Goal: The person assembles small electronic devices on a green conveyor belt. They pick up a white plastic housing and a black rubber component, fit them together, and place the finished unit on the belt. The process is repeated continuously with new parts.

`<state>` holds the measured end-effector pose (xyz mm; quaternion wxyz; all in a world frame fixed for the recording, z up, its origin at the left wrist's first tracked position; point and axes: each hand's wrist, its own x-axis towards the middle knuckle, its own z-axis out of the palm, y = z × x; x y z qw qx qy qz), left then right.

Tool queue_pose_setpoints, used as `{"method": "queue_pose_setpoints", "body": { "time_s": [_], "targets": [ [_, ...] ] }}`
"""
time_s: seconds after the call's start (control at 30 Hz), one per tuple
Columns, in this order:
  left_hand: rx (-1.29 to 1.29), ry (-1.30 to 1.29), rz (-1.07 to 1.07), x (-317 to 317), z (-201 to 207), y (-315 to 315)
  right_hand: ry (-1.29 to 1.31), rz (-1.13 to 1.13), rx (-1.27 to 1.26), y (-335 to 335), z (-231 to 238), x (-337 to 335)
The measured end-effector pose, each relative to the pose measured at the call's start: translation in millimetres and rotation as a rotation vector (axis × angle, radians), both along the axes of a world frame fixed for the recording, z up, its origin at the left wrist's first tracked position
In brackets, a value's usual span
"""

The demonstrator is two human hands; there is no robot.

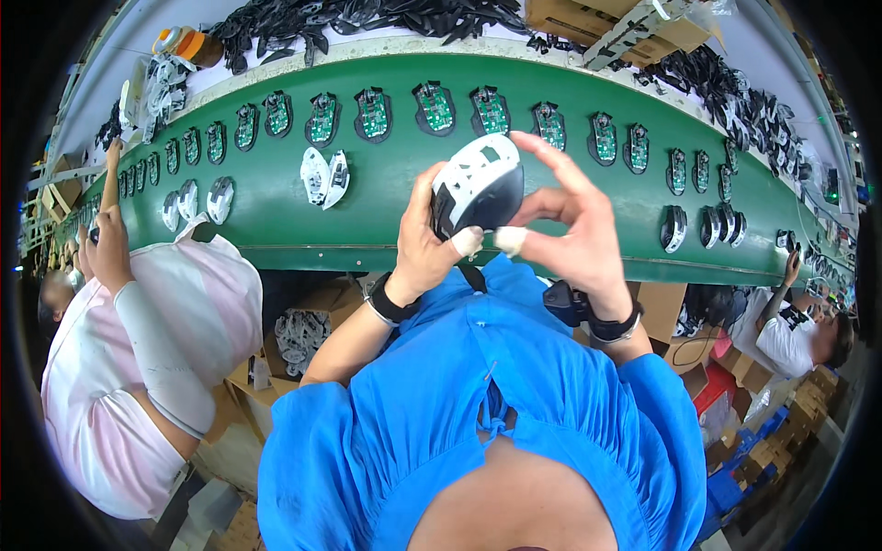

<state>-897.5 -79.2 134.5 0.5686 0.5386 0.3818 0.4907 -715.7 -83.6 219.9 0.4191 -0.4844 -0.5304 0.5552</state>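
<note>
Above the near side of the green conveyor belt, my left hand grips a computer mouse with a white and black casing. It is tilted, with its white end up. My right hand is at the mouse's right side. Its index finger reaches the upper end and its thumb sits by the lower end; the other fingers curl at the side. Both thumbs wear whitish finger covers. Left of my hands, two loose white-and-black shell parts lie on the belt.
Open mouse bases with green circuit boards line the far half of the belt. More shells lie at right and others at left. Black parts are heaped beyond. One co-worker is at left, another at far right.
</note>
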Motion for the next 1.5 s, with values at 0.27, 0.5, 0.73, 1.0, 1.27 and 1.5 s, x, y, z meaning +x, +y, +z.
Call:
{"method": "queue_pose_setpoints", "body": {
  "time_s": [0.27, 0.5, 0.73, 1.0, 1.27, 1.5],
  "targets": [
    [-0.033, 0.086, -0.03, -5.3, 12.9, -2.8, 0.421, 0.123, -0.175, 17.7, -16.7, 3.3],
    [-0.176, -0.075, -0.079, -10.1, 21.6, -5.0, 0.495, 0.098, -0.242, 12.5, -14.2, -3.2],
    [-0.186, -0.082, -0.11, -12.0, 13.0, -9.2, 0.377, 0.13, -0.111, 5.0, -23.3, -14.4],
    [-0.376, -0.004, -0.137, -7.4, -13.3, 8.9, 0.629, -0.06, -0.478, 6.7, -60.9, -14.2],
    [-0.261, 0.312, -0.393, -30.5, -10.0, 16.6, 0.26, 0.089, -0.331, 13.2, -53.8, -2.2],
    [-0.193, 0.532, -0.367, -26.3, -0.7, 13.5, -0.097, 0.28, -0.238, 36.6, -64.3, 6.6]
  ]
}}
